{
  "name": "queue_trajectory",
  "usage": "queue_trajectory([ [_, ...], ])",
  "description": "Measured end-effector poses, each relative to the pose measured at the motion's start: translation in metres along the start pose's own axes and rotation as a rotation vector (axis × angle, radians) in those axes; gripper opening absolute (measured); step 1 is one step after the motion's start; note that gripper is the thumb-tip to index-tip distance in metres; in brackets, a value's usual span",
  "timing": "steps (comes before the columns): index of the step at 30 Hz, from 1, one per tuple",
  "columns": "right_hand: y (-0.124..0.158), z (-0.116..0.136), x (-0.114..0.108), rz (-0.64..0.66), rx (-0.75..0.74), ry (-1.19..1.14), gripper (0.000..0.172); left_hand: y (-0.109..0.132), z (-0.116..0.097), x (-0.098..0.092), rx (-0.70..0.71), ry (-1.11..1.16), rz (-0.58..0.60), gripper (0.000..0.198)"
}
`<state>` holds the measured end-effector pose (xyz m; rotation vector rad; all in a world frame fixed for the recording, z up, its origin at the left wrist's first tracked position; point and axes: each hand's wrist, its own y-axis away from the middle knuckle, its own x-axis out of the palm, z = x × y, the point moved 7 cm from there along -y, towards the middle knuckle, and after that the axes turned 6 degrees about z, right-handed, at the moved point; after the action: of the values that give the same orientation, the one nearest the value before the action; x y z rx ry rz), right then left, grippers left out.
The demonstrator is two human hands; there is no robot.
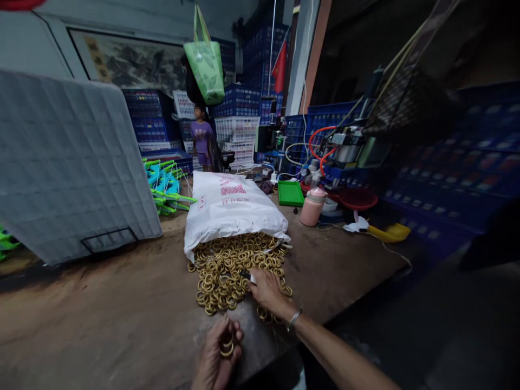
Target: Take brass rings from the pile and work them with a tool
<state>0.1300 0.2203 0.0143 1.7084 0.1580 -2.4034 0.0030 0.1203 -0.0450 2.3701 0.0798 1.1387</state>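
A heap of brass-coloured rings (221, 276) spills from the mouth of a white sack (239, 211) onto the table (134, 330). Near the front edge, my left hand (219, 352) is closed with fingers curled around a few rings (226, 348). My right hand (270, 292), with a metal bangle on its wrist, reaches to the right side of the heap. It grips a small black-and-white object (248, 277) whose kind I cannot make out; its dark end lies over the rings. More rings lie partly hidden under this hand.
Left stands a grey quilted panel (77, 168), with green and blue frames (166, 187) behind it. Right are a pink jar (312, 207), a green tray (290, 193) and a yellow scoop-like thing (390, 233). A person (202, 138) stands at the back near stacked crates (238, 130).
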Motion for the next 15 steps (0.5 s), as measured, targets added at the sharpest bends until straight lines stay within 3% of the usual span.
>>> queue_trajectory([
  [3, 0.002, 0.003, -0.005, -0.051, -0.027, -0.174, 0.010, -0.004, -0.008, 0.010, 0.037, -0.075, 0.027, 0.029],
  [6, 0.004, 0.006, 0.000, -0.008, -0.021, -0.412, 0.009, -0.012, -0.015, 0.016, 0.101, -0.194, 0.071, 0.037],
  [8, 0.007, 0.009, 0.003, 0.021, -0.020, -0.555, 0.008, -0.019, -0.017, 0.014, 0.169, -0.326, 0.038, 0.041],
  [11, 0.012, 0.011, 0.008, 0.061, -0.012, -0.729, 0.008, -0.024, -0.020, 0.011, 0.385, -0.509, -0.046, 0.038],
  [15, 0.018, 0.012, 0.016, 0.141, 0.014, -0.907, 0.013, -0.014, -0.024, 0.020, 0.693, -0.667, -0.056, 0.027],
])
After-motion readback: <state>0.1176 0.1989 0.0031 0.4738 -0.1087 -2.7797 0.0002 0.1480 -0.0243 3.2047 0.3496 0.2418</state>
